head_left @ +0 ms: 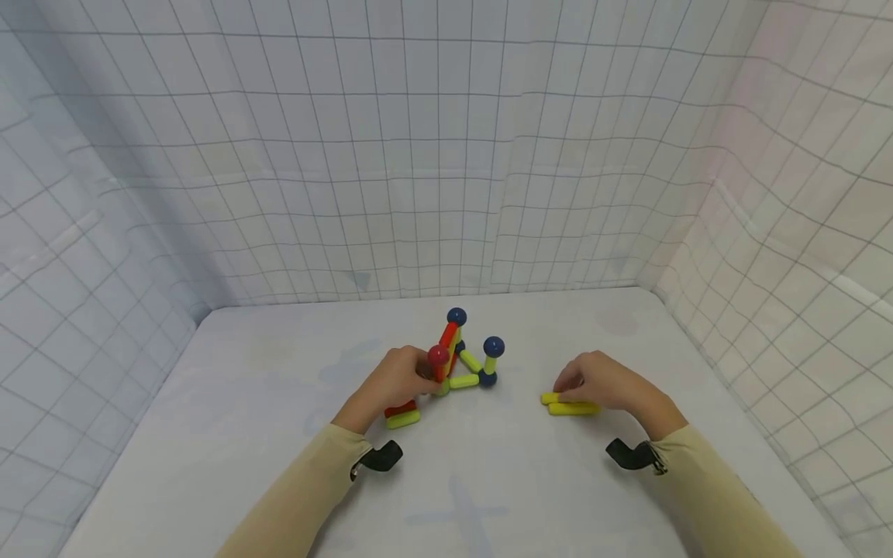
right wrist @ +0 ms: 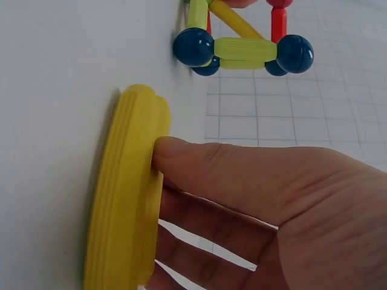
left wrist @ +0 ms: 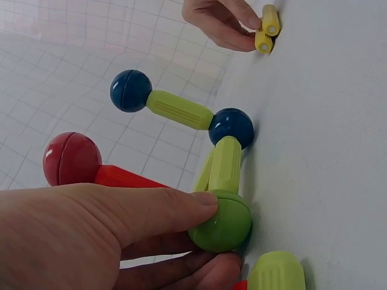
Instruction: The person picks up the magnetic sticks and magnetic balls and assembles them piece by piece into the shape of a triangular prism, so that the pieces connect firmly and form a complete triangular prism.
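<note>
Yellow rods (head_left: 570, 409): under right hand (head_left: 598, 381), long axes left-right
Grip: pinches far rod (head_left: 548, 398)
Left hand (head_left: 399, 377): pinches green ball (left wrist: 228, 226), farther

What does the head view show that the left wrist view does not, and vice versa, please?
Only the head view shows the tan sleeves and dark wrist pieces.

Only the left wrist view shows the pale end discs of the yellow sticks.

Both show the left hand at the green ball, the right hand at the yellow sticks, and the red ball.
</note>
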A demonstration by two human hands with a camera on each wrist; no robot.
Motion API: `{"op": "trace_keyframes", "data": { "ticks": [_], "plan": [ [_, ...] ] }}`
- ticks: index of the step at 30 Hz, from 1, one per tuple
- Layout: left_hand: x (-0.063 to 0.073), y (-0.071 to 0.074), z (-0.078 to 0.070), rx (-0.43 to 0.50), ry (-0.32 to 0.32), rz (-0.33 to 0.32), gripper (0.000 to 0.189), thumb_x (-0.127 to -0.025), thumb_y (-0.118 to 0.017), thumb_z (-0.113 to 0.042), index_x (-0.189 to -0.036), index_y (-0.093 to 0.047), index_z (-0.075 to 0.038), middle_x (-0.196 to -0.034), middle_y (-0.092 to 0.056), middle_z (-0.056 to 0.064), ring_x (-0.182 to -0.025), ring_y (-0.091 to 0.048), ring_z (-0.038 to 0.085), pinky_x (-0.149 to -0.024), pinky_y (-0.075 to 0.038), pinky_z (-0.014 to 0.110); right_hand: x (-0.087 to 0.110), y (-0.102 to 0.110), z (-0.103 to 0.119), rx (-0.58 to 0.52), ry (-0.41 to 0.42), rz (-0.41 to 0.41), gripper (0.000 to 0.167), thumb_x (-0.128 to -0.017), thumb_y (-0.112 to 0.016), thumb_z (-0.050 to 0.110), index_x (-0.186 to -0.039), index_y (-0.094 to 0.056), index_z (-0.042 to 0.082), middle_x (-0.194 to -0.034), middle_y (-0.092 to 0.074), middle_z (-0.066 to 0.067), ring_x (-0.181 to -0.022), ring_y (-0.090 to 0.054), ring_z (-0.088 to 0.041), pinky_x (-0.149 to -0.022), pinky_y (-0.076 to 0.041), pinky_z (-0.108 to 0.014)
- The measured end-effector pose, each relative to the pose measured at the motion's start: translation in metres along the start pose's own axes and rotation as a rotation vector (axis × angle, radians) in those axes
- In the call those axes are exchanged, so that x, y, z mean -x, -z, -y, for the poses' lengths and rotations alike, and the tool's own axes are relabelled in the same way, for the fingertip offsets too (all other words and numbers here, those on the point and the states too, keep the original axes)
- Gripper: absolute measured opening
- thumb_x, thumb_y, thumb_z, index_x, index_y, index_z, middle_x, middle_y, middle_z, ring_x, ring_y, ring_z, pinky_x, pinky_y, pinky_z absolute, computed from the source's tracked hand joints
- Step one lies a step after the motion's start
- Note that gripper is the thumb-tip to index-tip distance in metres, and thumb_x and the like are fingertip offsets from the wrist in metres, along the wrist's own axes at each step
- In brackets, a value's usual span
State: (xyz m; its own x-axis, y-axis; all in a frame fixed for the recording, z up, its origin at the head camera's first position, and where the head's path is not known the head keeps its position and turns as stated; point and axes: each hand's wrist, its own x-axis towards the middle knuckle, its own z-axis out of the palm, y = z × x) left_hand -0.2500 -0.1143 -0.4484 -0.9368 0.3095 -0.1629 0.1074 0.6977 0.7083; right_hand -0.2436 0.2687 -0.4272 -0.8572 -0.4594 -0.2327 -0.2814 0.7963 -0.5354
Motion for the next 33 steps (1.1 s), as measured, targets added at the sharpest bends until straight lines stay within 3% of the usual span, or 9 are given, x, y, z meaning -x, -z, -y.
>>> {"op": "trace_keyframes", "data": {
  "ticks": [12,26,29,33],
  "plan": [
    [0.000,0.000,0.001,-0.002,-0.006,-0.003,0.038,-0.089,-0.093,-0.023,-0.119,-0.080,-0.005,-0.094,-0.076,-0.001,-0.084,-0.068,0.017,-0.086,-0.060,0.042,-0.014,-0.009,-0.005,0.114,0.099,-0.074,0.010,-0.095,-0.082,0.009,-0.104,-0.081,0.013,-0.097,-0.072,0.007,-0.089,-0.064,-0.012,-0.085,-0.057,-0.040],
    [-0.001,-0.002,0.003,0.011,0.003,0.005,0.040,-0.089,-0.093,-0.021,-0.122,-0.079,-0.004,-0.096,-0.076,0.000,-0.084,-0.068,0.018,-0.085,-0.060,0.042,-0.018,-0.016,0.000,0.114,0.087,-0.082,0.016,-0.092,-0.086,0.013,-0.107,-0.081,0.011,-0.103,-0.074,0.005,-0.095,-0.067,-0.016,-0.090,-0.059,-0.045],
    [-0.001,-0.002,0.003,0.014,0.002,0.006,0.041,-0.088,-0.093,-0.022,-0.122,-0.079,-0.004,-0.097,-0.077,0.000,-0.085,-0.068,0.019,-0.087,-0.060,0.043,-0.018,-0.014,0.001,0.098,0.092,-0.117,0.016,-0.093,-0.085,0.014,-0.109,-0.081,0.013,-0.101,-0.073,0.008,-0.094,-0.065,-0.015,-0.088,-0.058,-0.043],
    [0.000,-0.001,0.003,0.004,-0.005,0.005,0.040,-0.088,-0.093,-0.022,-0.122,-0.080,-0.004,-0.097,-0.077,0.000,-0.088,-0.069,0.019,-0.091,-0.060,0.045,-0.019,-0.002,0.008,0.060,0.162,-0.224,0.015,-0.096,-0.084,0.016,-0.111,-0.081,0.015,-0.101,-0.072,0.009,-0.093,-0.064,-0.016,-0.086,-0.058,-0.045]
  ]
}}
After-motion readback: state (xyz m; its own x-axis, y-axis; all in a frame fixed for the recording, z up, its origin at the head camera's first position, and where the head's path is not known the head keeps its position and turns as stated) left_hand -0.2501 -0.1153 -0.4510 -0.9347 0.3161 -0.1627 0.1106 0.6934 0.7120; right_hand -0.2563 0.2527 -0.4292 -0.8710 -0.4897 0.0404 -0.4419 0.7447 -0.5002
